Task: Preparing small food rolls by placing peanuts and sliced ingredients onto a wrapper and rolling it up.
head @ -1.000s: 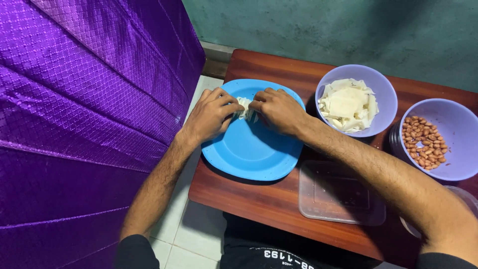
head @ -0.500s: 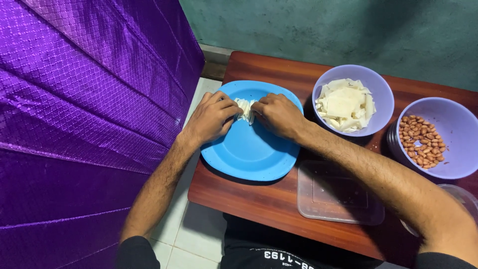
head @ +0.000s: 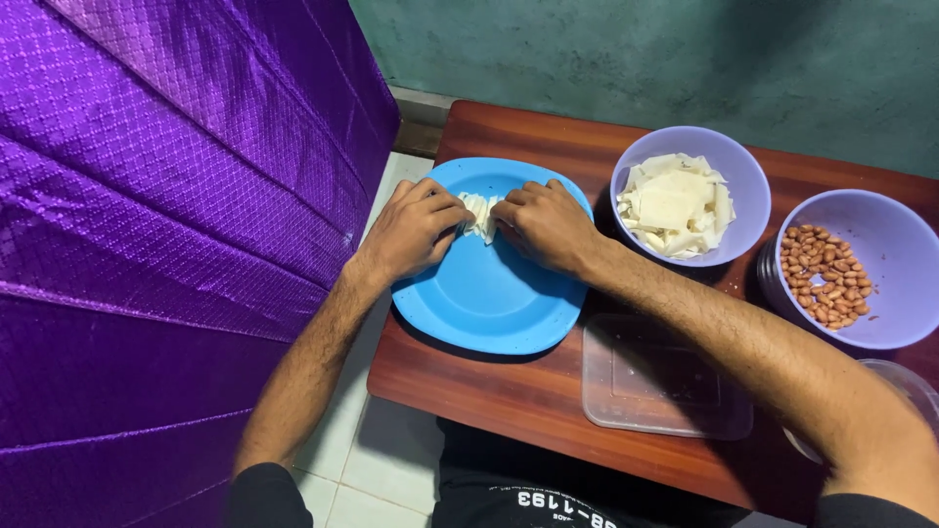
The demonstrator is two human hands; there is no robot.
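Little has moved since a moment ago: both hands stay on the blue plate (head: pixel 489 303), fingers a bit tighter on the white wrapper (head: pixel 479 217). Left hand (head: pixel 411 233) and right hand (head: pixel 544 225) each pinch one side of it, clamped, close together at the plate's far rim. Plate sits at the bench (head: pixel 509 391) left end. Right of it, a lilac bowl of wrappers (head: pixel 685 200), a bowl of peanuts (head: pixel 846 279), and a clear plastic container (head: pixel 660 376) nearer the person. Purple cloth (head: pixel 166 225) hangs left.
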